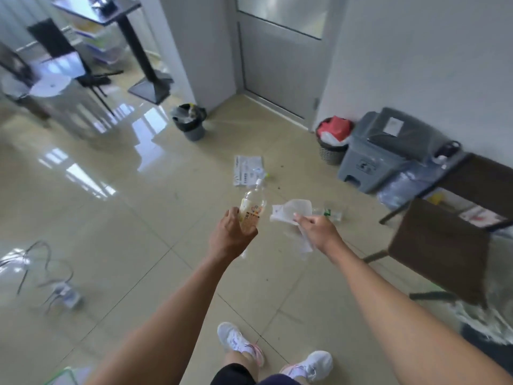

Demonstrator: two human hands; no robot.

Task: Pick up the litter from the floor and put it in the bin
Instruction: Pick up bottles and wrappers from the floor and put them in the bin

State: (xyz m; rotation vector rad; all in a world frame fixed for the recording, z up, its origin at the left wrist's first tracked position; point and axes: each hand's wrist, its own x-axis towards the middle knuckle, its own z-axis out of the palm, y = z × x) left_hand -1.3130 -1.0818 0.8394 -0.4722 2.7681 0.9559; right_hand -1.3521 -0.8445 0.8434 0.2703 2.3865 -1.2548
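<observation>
My left hand (229,235) is closed around a clear plastic bottle (253,204) with a yellow label, held above the tiled floor. Crumpled white paper and clear wrapping (291,211) hang from my right hand (319,232). A printed white plastic bag (248,170) lies flat on the floor ahead. Another clear bottle (331,213) with a green label lies on the floor just beyond my right hand. A small grey bin (191,122) with a black liner stands by the wall corner. A mesh basket (333,141) full of red and white rubbish and a large grey lidded bin (385,151) stand against the right wall.
A dark wooden chair (441,248) and table (483,179) stand at the right. A white box with cables (66,294) lies on the floor at left. Black tables and chairs (83,65) fill the far left. A closed door (280,59) is ahead. My white shoes (277,354) are below.
</observation>
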